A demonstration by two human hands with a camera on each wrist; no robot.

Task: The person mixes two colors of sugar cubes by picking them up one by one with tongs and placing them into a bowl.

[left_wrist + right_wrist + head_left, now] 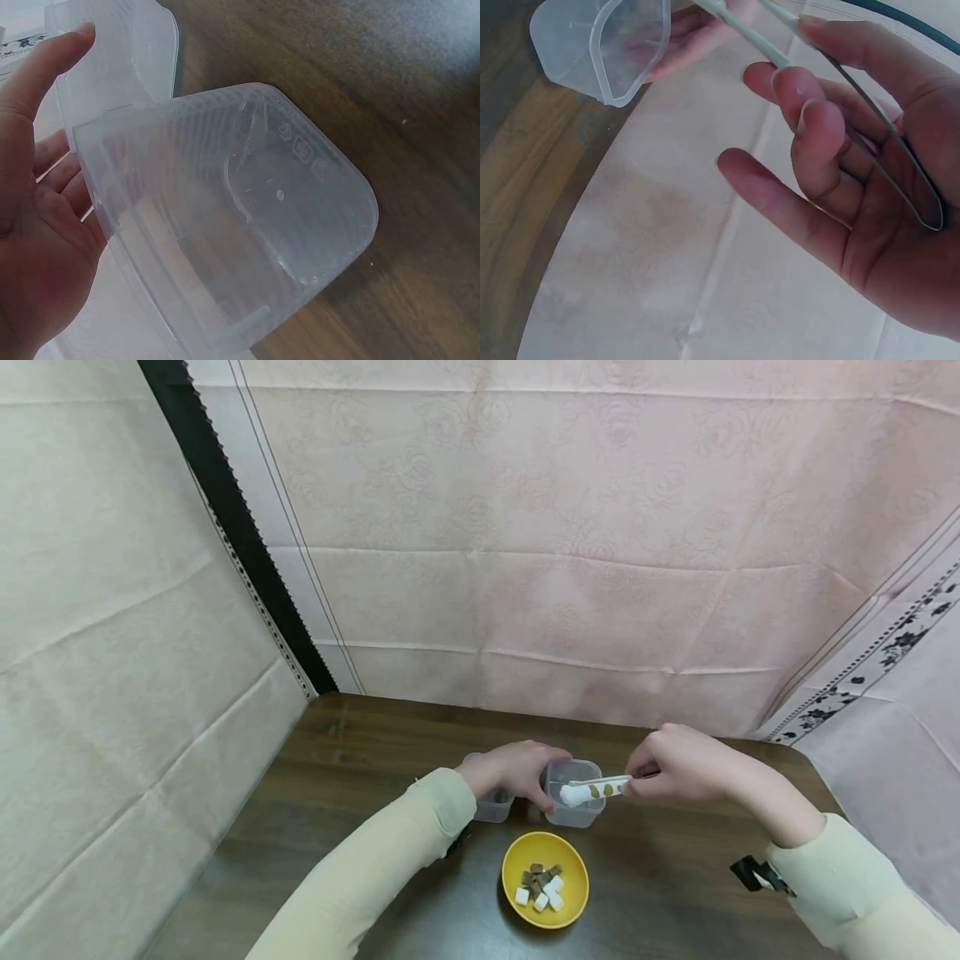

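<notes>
A: Left hand [513, 772]?
B: Fingers curled round a clear plastic tub [573, 792], thumb on its near wall. Tub sat on the dark wooden bench [360, 827], just behind the yellow bowl [545, 878]. A second clear tub [491, 804] stood just left of it, partly hidden under the same hand.

A: Right hand [678, 766]?
B: Pinched white tongs [595, 790] with brown spots, fingers pressed on both arms. Tong tips sat over the held tub's mouth. Couldn't tell whether anything was in the tips.

A: Bowl contents?
B: White and brown cubes [542, 887], bunched together in the near half.

A: Background?
B: Pink cloth [562, 552] hung behind the bench.
</notes>
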